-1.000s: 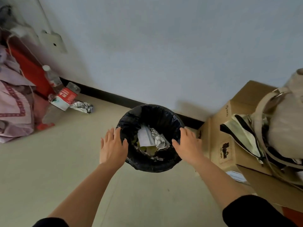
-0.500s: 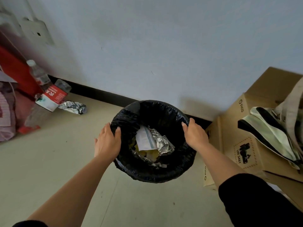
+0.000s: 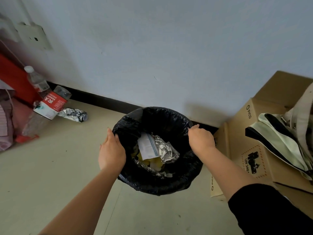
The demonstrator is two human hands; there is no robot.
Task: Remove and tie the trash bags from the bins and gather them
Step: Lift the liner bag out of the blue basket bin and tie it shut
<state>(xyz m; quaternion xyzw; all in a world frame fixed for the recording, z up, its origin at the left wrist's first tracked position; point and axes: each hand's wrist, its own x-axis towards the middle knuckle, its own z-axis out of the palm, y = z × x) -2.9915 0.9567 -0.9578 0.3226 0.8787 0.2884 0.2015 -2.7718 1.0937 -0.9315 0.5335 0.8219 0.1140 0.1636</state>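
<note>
A round bin lined with a black trash bag (image 3: 152,184) stands on the floor against the wall. Inside lie crumpled foil, a white plastic pouch and yellow scraps (image 3: 155,150). My left hand (image 3: 111,151) grips the bag's folded-over rim on the left side, fingers curled over the outer edge. My right hand (image 3: 200,139) pinches the rim on the right side, fingers bent down over the plastic. The bin's own wall is hidden under the bag.
A cardboard box (image 3: 243,150) with a striped cloth bag (image 3: 279,141) on it stands right beside the bin. Plastic bottles (image 3: 49,102) and a crushed foil wrapper (image 3: 72,114) lie by the wall at left, next to red and pink items (image 3: 10,129).
Both hands went from flat beside the bin to gripping the bag's rim. The view has moved closer to the bin.
</note>
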